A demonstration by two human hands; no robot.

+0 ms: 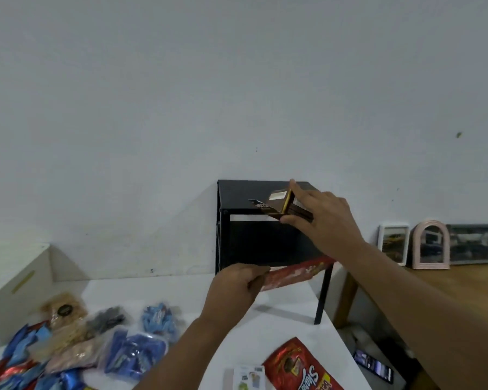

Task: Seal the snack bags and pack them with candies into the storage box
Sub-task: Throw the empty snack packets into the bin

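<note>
Red snack bag (296,273): held in the air above the white table (288,319), in front of the lower edge of the black stand; the left hand (237,288) pinches its near end, fingers curled round it.

Brown and gold packet (282,205): held up in front of the black stand's top, gripped between thumb and fingers of the right hand (321,218).

Black stand (265,237): box-shaped frame on thin legs, against the wall at the far edge of the table.

Second red snack bag (299,364): lying flat at the near edge of the table; a small white card (248,377) just beside it on its left.

Candies in clear bags (133,350): blue, dark and pale lots, heaped at the near left of the table, with loose blue and red wrappers (20,358) further left.

White box (17,280): at the far left, side wall showing.

Wooden side table (462,280): to the right, bearing three small frames (431,244) against the wall.

Phone (373,365): low down, between the two tables.
</note>
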